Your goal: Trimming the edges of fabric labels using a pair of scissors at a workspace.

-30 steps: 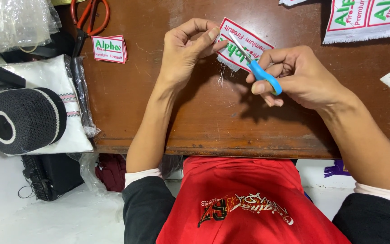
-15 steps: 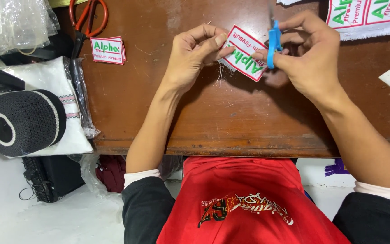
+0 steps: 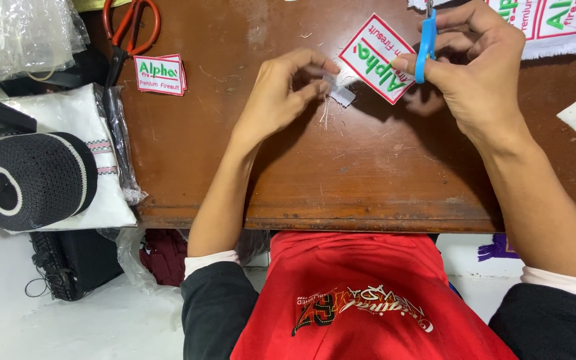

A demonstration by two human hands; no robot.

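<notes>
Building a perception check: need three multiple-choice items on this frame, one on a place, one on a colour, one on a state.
1. Where do the orange-handled scissors lie?
A. far left of the table
B. on the person's lap
C. under the cap

2. What colour is the small tool in the right hand?
A. yellow
B. blue
C. black

3. What is the left hand doing?
A. lying flat
B. gripping the cap
C. pinching a white scrap

Answers: 1 A, they sit by the table's far left edge; 2 B, its handle is blue; 3 C, fingertips close on the scrap beside the patch.
</notes>
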